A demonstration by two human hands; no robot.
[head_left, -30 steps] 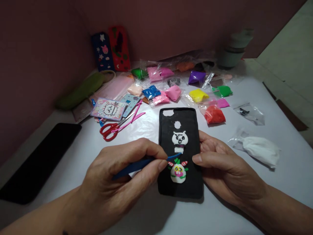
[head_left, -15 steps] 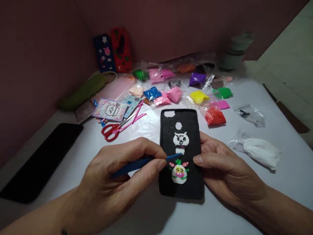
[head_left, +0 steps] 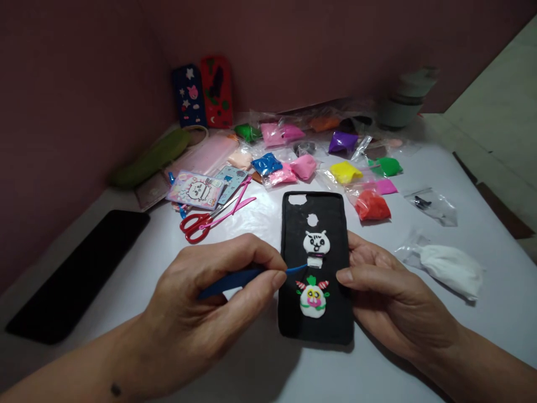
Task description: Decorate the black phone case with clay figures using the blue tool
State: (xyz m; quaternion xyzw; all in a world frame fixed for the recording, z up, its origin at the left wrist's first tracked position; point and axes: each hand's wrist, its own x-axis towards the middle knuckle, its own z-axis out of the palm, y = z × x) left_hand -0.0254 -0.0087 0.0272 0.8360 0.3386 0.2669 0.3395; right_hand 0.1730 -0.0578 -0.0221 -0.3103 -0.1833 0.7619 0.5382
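Observation:
A black phone case (head_left: pixel 293 313) lies flat on the white table (head_left: pixel 419 347), covered in dark clay. On it sit a white cat-like clay face (head_left: pixel 316 242) with a small white body piece below, and a white round clay figure (head_left: pixel 312 299) with pink, yellow and green details. My left hand (head_left: pixel 201 305) pinches a blue plastic sculpting tool (head_left: pixel 235 279) whose tip touches the small white piece. My right hand (head_left: pixel 386 294) rests against the case's right edge, thumb pressed on it, fingers tucked beneath.
Several clear bags of coloured clay (head_left: pixel 344 170) lie beyond the case, with a white clay bag (head_left: pixel 451 268) at right. Red-handled scissors (head_left: pixel 197 226), pink tools (head_left: pixel 241 198) and a sticker card (head_left: pixel 195 190) lie at left. A black slab (head_left: pixel 79 274) sits far left. Two decorated cases (head_left: pixel 203 95) lean on the wall.
The view has shifted slightly, so everything sits a little lower and to the right. The tool tip stays at the small white piece; both hands keep their grip.

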